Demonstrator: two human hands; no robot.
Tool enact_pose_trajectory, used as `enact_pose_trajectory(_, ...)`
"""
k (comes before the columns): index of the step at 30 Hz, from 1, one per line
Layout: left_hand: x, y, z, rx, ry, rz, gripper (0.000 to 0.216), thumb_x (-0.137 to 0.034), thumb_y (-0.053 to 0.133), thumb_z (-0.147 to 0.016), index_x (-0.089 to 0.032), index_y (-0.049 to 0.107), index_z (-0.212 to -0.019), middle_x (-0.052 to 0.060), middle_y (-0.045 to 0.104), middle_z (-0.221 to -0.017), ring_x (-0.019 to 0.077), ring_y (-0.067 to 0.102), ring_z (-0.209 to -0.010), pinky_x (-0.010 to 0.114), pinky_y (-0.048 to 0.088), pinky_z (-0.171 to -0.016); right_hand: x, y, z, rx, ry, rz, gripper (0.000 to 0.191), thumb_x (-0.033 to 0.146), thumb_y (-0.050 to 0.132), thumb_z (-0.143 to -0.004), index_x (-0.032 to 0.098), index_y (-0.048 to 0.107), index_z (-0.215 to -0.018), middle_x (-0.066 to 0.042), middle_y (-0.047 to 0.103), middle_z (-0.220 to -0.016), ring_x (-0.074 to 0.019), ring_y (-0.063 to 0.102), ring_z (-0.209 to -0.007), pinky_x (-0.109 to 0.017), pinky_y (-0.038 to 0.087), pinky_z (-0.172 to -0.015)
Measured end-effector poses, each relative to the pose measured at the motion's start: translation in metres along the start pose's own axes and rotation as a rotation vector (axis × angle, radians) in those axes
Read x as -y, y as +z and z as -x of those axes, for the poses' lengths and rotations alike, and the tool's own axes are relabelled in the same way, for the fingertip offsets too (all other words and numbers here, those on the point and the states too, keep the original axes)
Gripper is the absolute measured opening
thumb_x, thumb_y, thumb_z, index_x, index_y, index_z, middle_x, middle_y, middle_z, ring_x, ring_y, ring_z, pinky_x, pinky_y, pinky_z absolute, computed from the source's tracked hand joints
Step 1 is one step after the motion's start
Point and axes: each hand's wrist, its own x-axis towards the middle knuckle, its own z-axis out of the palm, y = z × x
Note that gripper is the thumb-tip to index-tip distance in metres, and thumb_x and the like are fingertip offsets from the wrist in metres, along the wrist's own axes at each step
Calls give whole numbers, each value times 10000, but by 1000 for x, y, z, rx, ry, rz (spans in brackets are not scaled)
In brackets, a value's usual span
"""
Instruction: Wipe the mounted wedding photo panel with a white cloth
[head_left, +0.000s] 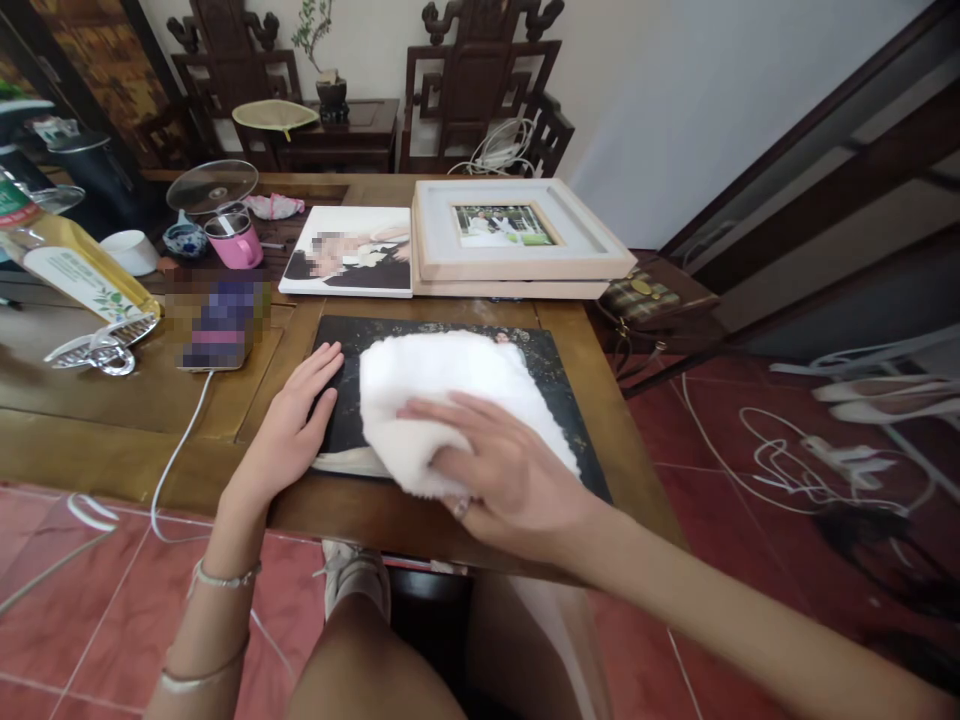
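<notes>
A dark photo print (559, 385) lies flat on the wooden table (367, 515) near its front edge. A fluffy white cloth (442, 390) rests on top of the print. My right hand (502, 470) presses down on the cloth, fingers spread across it. Fingers stretched out, my left hand (296, 425) lies flat on the print's left edge and holds nothing.
Behind the print lie a white-bordered photo canvas (349, 250) and a stack of framed pictures (517, 240). To the left are a phone (217, 325) with a white cable, a pink cup (234, 240), a bottle (79, 270) and a bowl (131, 250). Cables lie on the red floor at right.
</notes>
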Motion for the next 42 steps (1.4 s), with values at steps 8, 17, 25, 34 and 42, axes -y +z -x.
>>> enact_pose_trajectory(8,0,0,0,-7,0,20,434,-334,370,-988,-174,500,-1369,98,426,-1492,214,328,-1415,453,231,-1182,-44,17,-47,-83,127,144,277,153,528,-784,147,661,-1027,-188,626,-1237,-307,537,-1224,-514,405,-1043)
enact_pose_trajectory(17,-5,-1,1,-25,-54,77,475,-420,300,-1005,-189,512,-1362,65,441,-1486,197,345,-1405,428,218,-1189,-17,15,-52,19,-20,62,288,136,543,-738,147,665,-999,-191,595,-1287,-309,496,-1274,-527,366,-1076)
enact_pose_trajectory(25,-7,-1,2,-38,-77,77,536,-446,248,-1008,-144,471,-1390,93,446,-1479,195,343,-1407,409,220,-1188,28,-2,-3,73,-130,-44,225,137,568,-682,184,661,-882,-132,608,-1295,-277,515,-1264,-484,406,-1064)
enact_pose_trajectory(34,-2,-1,1,-1,-17,12,429,-337,405,-977,-164,510,-1355,100,416,-1498,224,325,-1416,441,231,-1184,-48,0,-38,-34,136,181,221,187,492,-797,157,668,-928,-147,684,-1010,-293,626,-942,-454,510,-838)
enact_pose_trajectory(42,-1,0,1,-8,-7,0,416,-298,413,-968,-161,514,-1347,95,424,-1494,210,329,-1415,441,235,-1181,-52,17,-77,5,141,190,276,183,514,-837,108,675,-1047,-204,648,-1161,-317,559,-1155,-474,421,-995)
